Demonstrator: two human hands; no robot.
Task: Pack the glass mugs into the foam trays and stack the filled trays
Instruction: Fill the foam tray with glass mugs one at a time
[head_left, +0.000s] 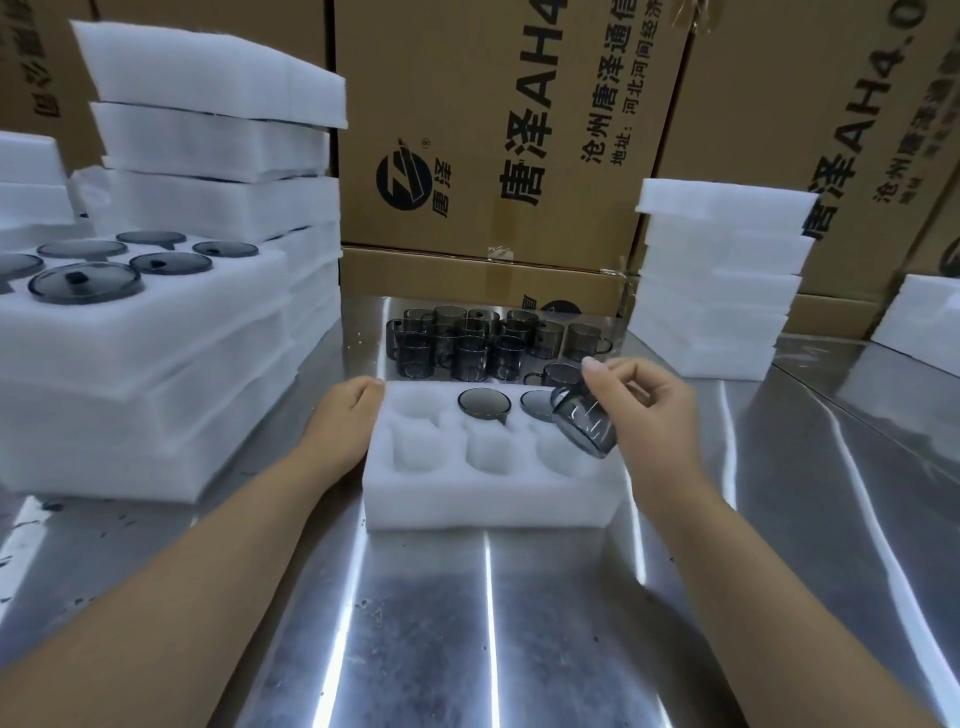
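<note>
At the far left stands a stack of filled foam trays (145, 364). The top tray holds smoky grey glass mugs (85, 283) seated in its round pockets. Just behind it rises a taller, uneven pile of white foam trays (218, 130). Printed cardboard cartons (493, 130) form the back wall.

On the stainless steel table (493, 623), the left hand (345, 415) rests against the left wall of the six-pocket foam tray (493, 493) at centre. Its fingers are relaxed and touch the foam near the far left corner. In that tray's back row, the middle pocket holds one packed mug (483, 404) and the right pocket holds a second packed mug (535, 405). The other four pockets have no mug in them. Behind the tray, a cluster of loose mugs (467, 343) stands on the table, close together.

The right hand (649, 415) pinches a tilted mug (584, 423) with fingers and thumb curled around it. This glass is held in the air over the tray's right end, above the front right pocket and partly in front of the second packed mug. The two hands are well apart, one at each end of the tray.

Further right sits a stack of empty foam trays (722, 275), and another foam piece (924, 322) lies at the picture's right edge.
</note>
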